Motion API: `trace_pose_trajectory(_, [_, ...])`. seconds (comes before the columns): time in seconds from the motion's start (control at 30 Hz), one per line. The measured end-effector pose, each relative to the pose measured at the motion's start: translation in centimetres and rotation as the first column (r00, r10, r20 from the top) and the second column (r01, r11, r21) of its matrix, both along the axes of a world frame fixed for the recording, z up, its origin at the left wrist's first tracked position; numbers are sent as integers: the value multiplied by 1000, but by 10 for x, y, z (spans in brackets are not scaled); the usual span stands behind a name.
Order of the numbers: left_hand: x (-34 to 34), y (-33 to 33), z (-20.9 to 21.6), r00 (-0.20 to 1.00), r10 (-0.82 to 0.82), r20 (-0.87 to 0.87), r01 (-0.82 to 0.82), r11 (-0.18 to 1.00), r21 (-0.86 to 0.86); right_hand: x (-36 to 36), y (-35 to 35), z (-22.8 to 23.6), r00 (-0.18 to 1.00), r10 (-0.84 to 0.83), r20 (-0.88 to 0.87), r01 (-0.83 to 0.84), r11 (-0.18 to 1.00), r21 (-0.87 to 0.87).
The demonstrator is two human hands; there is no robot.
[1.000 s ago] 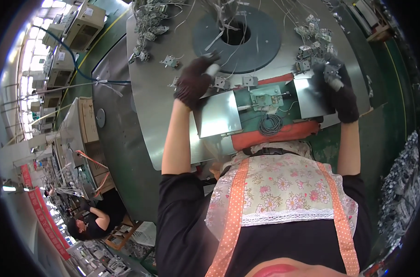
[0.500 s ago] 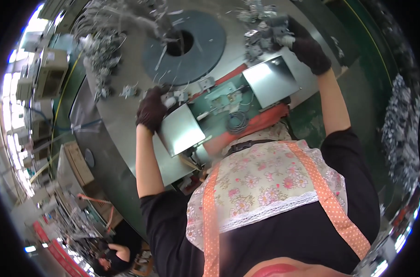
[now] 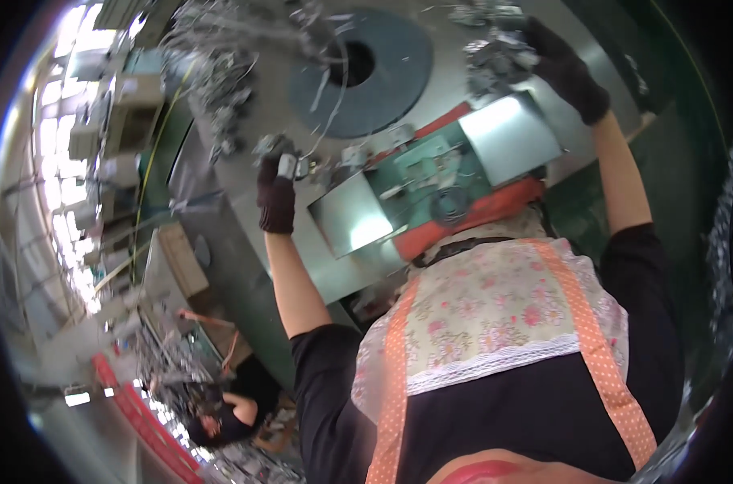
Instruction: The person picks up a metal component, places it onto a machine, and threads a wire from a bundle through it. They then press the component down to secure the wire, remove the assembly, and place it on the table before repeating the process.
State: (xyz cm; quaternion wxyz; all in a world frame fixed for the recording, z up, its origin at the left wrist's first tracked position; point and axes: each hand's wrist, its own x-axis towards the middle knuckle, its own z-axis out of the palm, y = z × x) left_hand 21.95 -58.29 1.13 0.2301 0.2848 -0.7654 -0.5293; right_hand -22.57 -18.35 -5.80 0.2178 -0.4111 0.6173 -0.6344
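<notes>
My left hand [image 3: 277, 198], in a dark knitted glove, is at the left of the work table. Its fingers are bent round a small grey metal part [image 3: 271, 146], and something white shows at the thumb. My right hand [image 3: 566, 71], gloved alike, reaches to the far right, against a pile of grey metal parts [image 3: 495, 66]; its fingertips are blurred and partly hidden. Between the hands lies a pale green fixture [image 3: 425, 165] with a coil of thin cable [image 3: 449, 207] in front of it. Shiny metal plates flank it, one left [image 3: 352, 214], one right [image 3: 512, 139].
Behind the fixture is a round grey disc [image 3: 415, 77] with a dark central hole. Bundled wires and metal parts [image 3: 225, 93] heap up at the far left. Red padding [image 3: 495, 206] lines the near edge. Another person [image 3: 245, 411] sits at the lower left.
My left hand has moved left, from beside the left plate to the small metal part lying on the table. My right hand has stayed by the right pile. The whole view has shifted.
</notes>
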Motion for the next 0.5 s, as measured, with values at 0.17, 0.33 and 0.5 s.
trace_pose_trajectory(0.17, [31,7,19,987,160,-35,-114,826,551,-16,4,-14,993,-25,114,11,992,126])
trace_pose_trajectory(0.33, [44,17,20,975,218,-53,-130,742,657,26,-40,73,953,176,247,-191,981,39])
trace_pose_trajectory(0.5, [43,17,17,972,225,-69,-101,663,742,29,-42,57,984,165,63,-167,986,19])
